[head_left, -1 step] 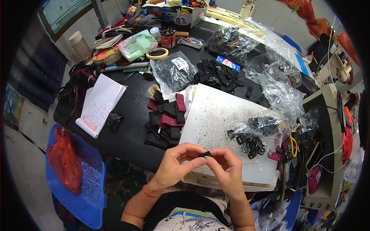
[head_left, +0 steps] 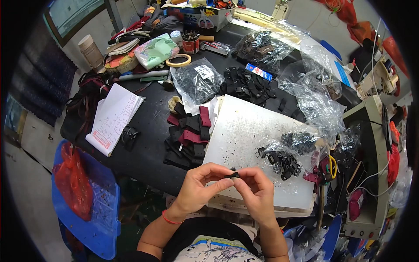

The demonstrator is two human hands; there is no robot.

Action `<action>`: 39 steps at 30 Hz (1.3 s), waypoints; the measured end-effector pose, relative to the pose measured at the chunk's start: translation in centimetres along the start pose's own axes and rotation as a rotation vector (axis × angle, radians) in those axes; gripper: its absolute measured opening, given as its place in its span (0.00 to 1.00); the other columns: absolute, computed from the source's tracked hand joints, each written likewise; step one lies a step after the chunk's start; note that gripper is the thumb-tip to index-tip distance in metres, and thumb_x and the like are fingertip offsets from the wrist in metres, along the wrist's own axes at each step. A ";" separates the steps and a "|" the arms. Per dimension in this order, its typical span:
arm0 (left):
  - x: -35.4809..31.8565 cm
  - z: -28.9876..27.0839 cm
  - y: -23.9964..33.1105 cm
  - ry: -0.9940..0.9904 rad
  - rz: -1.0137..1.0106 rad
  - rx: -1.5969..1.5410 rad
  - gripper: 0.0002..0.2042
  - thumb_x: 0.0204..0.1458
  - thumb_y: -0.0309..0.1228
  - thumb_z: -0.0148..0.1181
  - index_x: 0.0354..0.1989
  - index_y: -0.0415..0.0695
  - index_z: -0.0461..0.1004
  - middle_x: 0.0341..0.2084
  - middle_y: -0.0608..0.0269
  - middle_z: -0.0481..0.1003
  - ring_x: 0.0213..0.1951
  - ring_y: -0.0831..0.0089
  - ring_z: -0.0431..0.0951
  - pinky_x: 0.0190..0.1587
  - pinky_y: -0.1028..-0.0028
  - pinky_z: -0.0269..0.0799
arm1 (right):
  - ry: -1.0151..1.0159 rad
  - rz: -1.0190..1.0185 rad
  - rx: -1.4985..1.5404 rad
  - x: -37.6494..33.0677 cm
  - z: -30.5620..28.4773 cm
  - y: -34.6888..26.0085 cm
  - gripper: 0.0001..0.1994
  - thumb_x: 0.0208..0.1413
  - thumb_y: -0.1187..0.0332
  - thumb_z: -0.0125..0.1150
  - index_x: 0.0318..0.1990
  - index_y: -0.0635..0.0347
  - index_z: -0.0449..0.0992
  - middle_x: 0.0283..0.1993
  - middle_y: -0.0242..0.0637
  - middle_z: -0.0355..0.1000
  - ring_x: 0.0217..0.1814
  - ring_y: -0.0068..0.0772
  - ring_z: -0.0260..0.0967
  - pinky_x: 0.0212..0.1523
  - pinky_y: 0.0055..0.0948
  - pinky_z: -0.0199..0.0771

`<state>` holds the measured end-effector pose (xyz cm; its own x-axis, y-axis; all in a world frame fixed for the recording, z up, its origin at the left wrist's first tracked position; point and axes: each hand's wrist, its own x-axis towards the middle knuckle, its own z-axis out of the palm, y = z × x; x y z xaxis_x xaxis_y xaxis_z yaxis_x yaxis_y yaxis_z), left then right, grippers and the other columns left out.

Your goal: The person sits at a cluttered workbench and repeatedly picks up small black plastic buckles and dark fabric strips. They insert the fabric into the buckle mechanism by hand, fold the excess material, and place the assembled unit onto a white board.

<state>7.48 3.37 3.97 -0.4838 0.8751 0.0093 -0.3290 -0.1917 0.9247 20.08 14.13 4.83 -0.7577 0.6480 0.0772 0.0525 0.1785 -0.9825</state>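
My left hand (head_left: 198, 185) and my right hand (head_left: 256, 192) meet over the near edge of a white board (head_left: 238, 124). Between their thumbs and fingers they pinch a small black piece (head_left: 235, 175), perhaps a bit of strap; the fingers cover much of it. To the right on the board lies a pile of black plastic buckles (head_left: 283, 165), partly beside a clear bag (head_left: 301, 142). Left of the board, black and maroon strap pieces (head_left: 192, 136) are heaped on the dark table.
Farther back are a heap of black strap parts (head_left: 246, 87), a blue-and-white box (head_left: 258, 72) and a clear bag (head_left: 197, 81). A written notepad (head_left: 114, 118) lies left, above a blue chair (head_left: 102, 196) holding a red bag (head_left: 74, 185). Yellow-handled scissors (head_left: 333, 167) are at right.
A dark end of the black piece now shows just above the fingertips. Both hands keep almost the same place.
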 end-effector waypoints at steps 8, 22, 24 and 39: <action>-0.9 1.2 -0.4 -0.061 0.029 -0.244 0.16 0.54 0.19 0.54 0.52 0.35 0.68 0.50 0.55 0.68 0.49 0.70 0.73 0.54 0.70 0.70 | 0.195 0.088 0.382 -1.3 -0.1 -1.5 0.16 0.51 0.79 0.62 0.45 0.63 0.63 0.37 0.35 0.68 0.34 0.17 0.66 0.35 0.17 0.68; -1.6 0.9 0.3 -0.097 -0.100 0.116 0.15 0.57 0.23 0.53 0.53 0.36 0.70 0.43 0.56 0.76 0.43 0.75 0.76 0.46 0.77 0.71 | 0.109 -0.078 -0.027 -2.2 -0.7 -1.1 0.09 0.49 0.84 0.60 0.38 0.67 0.72 0.37 0.35 0.69 0.37 0.21 0.70 0.38 0.19 0.72; -1.4 1.1 0.2 -0.086 -0.057 0.215 0.15 0.56 0.24 0.54 0.52 0.37 0.71 0.42 0.56 0.77 0.43 0.76 0.76 0.44 0.78 0.71 | 0.157 -0.079 -0.032 -2.1 -0.5 -1.1 0.08 0.48 0.81 0.63 0.37 0.66 0.74 0.34 0.37 0.71 0.32 0.22 0.70 0.34 0.19 0.70; -0.4 1.3 1.1 -0.086 0.049 0.451 0.26 0.55 0.26 0.56 0.62 0.37 0.57 0.48 0.51 0.74 0.51 0.71 0.73 0.50 0.73 0.68 | 0.106 -0.034 0.126 -1.1 -1.7 -1.0 0.07 0.47 0.78 0.65 0.35 0.65 0.76 0.35 0.36 0.69 0.34 0.24 0.65 0.37 0.21 0.65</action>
<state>8.39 3.38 5.45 -0.4146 0.9072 0.0711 0.0872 -0.0382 0.9955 21.99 14.50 6.02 -0.6846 0.7187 0.1215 -0.0591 0.1115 -0.9920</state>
